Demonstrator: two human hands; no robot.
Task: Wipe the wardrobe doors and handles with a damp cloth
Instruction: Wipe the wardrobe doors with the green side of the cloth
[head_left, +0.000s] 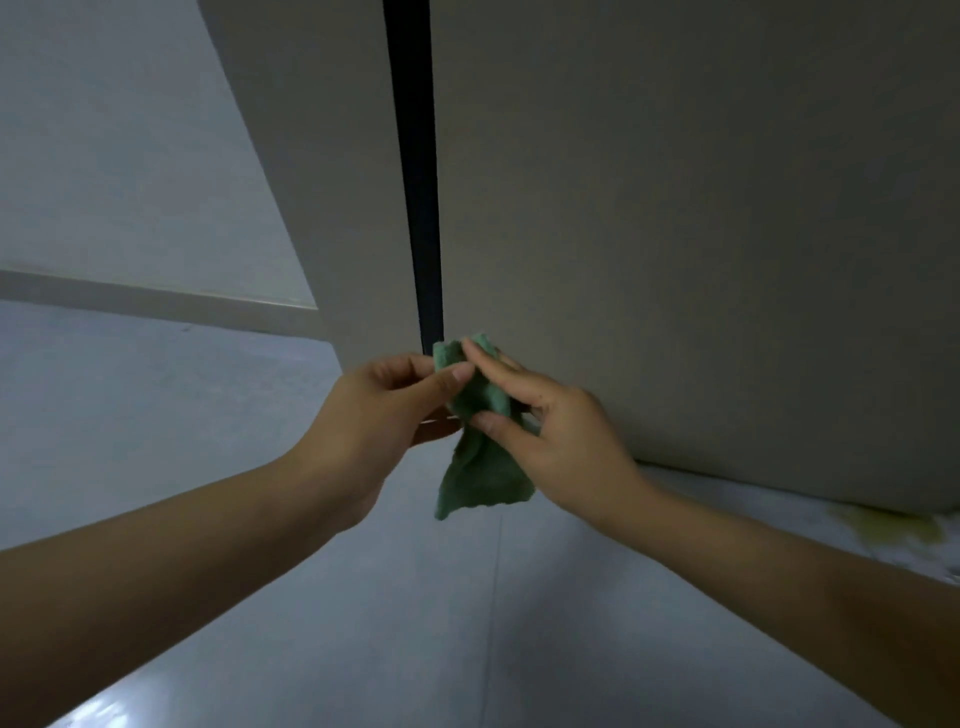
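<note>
Both hands, left hand and right hand, pinch the green cloth (it hangs down), likely bunching it to wipe the wardrobe door.

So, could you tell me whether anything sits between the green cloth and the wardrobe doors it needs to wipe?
Nothing visible does. Both hands, left hand and right hand, pinch the green cloth just in front of the wardrobe doors, near the dark gap between them.

The left hand and right hand hide the middle of the green cloth; the wardrobe doors are cut at twelve and three o'clock.
</note>
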